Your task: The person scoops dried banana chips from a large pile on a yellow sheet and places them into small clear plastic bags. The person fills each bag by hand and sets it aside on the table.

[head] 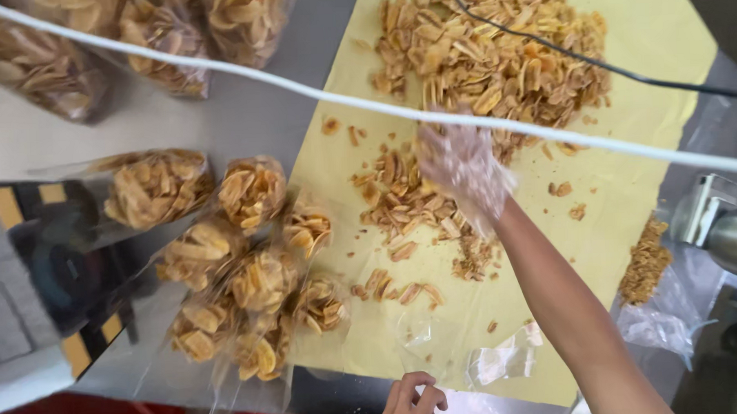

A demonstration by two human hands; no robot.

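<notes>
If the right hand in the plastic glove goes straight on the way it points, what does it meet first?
Probably the big chip pile on the yellow paper. The right hand points up toward it; its height above the paper is unclear.

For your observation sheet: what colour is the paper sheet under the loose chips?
Pale yellow paper sheet, clearest in the head view.

Matt yellow paper (649, 50); glossy plastic bags (249, 285).
</notes>
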